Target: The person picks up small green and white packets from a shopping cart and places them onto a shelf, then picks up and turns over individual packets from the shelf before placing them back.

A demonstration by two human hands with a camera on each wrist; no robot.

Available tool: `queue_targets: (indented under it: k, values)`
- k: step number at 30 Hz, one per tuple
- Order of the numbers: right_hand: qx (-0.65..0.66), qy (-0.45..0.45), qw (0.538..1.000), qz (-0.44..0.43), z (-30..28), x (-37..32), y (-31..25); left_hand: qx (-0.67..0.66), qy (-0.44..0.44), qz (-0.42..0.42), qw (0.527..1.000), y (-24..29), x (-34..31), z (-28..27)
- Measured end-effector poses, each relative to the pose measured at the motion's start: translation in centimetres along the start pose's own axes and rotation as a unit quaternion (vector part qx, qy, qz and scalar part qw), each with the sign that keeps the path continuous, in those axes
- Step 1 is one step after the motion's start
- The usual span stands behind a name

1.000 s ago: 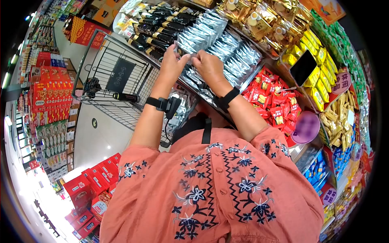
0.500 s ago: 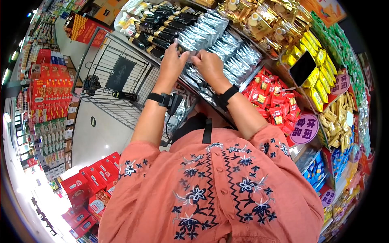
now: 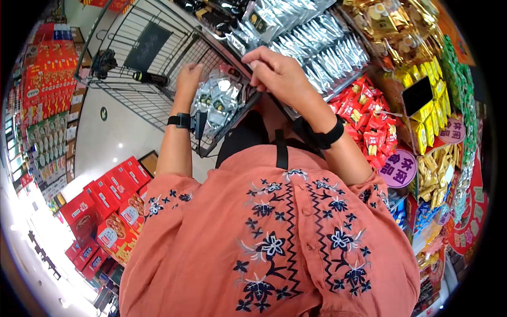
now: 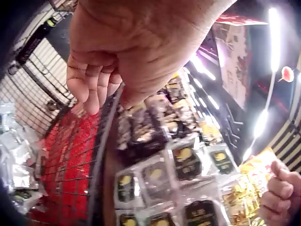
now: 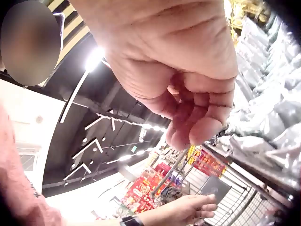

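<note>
My left hand (image 3: 188,82) hangs over the near end of the metal shopping cart (image 3: 124,94), its fingers loosely bent with nothing seen between them. Just beside it in the cart lies a pile of silver packets (image 3: 216,108) with clear film around them. My right hand (image 3: 277,74) is at the near edge of the display of silver packets (image 3: 322,58). Its index finger reaches out while the others curl loosely, and no item shows in it. In the right wrist view those fingers (image 5: 190,127) hang bent beside the silver packets (image 5: 268,108).
A dark bottle-like item (image 3: 150,78) lies in the cart's mesh. Right of the silver packets are red packets (image 3: 364,116), yellow packets (image 3: 430,127) and a black screen (image 3: 417,96) on a stand. Red boxes (image 3: 100,206) are stacked at the left rear.
My hands were close together over the silver packets and have come apart. The left has moved down and left over the cart; the right stays by the display. The head view has shifted.
</note>
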State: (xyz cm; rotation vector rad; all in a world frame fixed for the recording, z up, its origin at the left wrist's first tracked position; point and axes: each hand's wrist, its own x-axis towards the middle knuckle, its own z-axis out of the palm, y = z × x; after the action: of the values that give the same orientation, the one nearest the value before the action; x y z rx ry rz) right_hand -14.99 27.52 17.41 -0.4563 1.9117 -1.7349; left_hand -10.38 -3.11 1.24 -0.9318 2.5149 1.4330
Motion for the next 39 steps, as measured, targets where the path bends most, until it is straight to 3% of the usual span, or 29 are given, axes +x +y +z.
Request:
queue_targets:
  k: [2, 5, 6, 9, 13, 14, 17, 23, 26, 29, 33, 34, 37, 39]
  values:
    - [-0.002, -0.042, 0.999, -0.017, 1.8, 0.6, 2.1, 0.017, -0.04, -0.085, 0.995, -3.4, -0.6, 0.4]
    - [-0.063, -0.086, 0.994, -0.026, 4.1, 1.0, 4.4, 0.16, -0.076, -0.045, 0.983, -12.3, 0.9, 1.6]
    - [-0.08, -0.094, 0.992, -0.023, 4.7, 1.0, 5.0, 0.196, -0.085, -0.008, 0.977, -13.0, 0.0, 1.7]
    - [-0.118, -0.123, 0.985, -0.002, 5.8, 1.1, 6.2, 0.276, -0.125, -0.017, 0.953, -14.8, -1.0, 2.8]
    - [-0.108, -0.177, 0.972, 0.107, 5.8, 0.8, 6.5, 0.302, -0.173, 0.005, 0.938, -18.0, -1.1, 4.5]
    - [-0.104, -0.18, 0.972, 0.111, 5.9, 0.8, 7.1, 0.315, -0.208, -0.055, 0.924, -18.7, -1.1, 4.9]
    - [-0.096, -0.173, 0.976, 0.087, 6.4, 0.6, 9.5, 0.35, -0.24, -0.071, 0.903, -23.3, -0.1, 6.7]
    - [-0.08, -0.177, 0.968, 0.16, 6.0, 0.8, 9.2, 0.363, -0.207, -0.073, 0.906, -20.0, -1.8, 6.6]
    - [-0.07, -0.172, 0.968, 0.171, 6.0, 0.5, 9.4, 0.37, -0.189, -0.056, 0.908, -22.7, -1.5, 7.3]
    - [-0.075, -0.176, 0.963, 0.191, 5.8, 0.3, 8.6, 0.336, -0.243, -0.021, 0.91, -22.3, -1.5, 6.4]
    - [-0.074, -0.174, 0.972, 0.138, 6.0, -0.1, 10.2, 0.334, -0.221, -0.015, 0.916, -19.6, -3.2, 5.2]
    - [-0.067, -0.18, 0.97, 0.146, 5.9, -0.2, 10.2, 0.303, -0.196, 0.024, 0.932, -19.5, -3.8, 4.5]
    - [-0.037, -0.19, 0.966, 0.172, 5.5, -0.2, 9.4, 0.219, -0.153, 0.002, 0.964, -17.2, -5.1, 2.2]
    - [-0.005, -0.182, 0.964, 0.193, 5.4, -0.3, 8.6, 0.12, -0.143, -0.037, 0.982, -11.3, -7.1, -1.3]
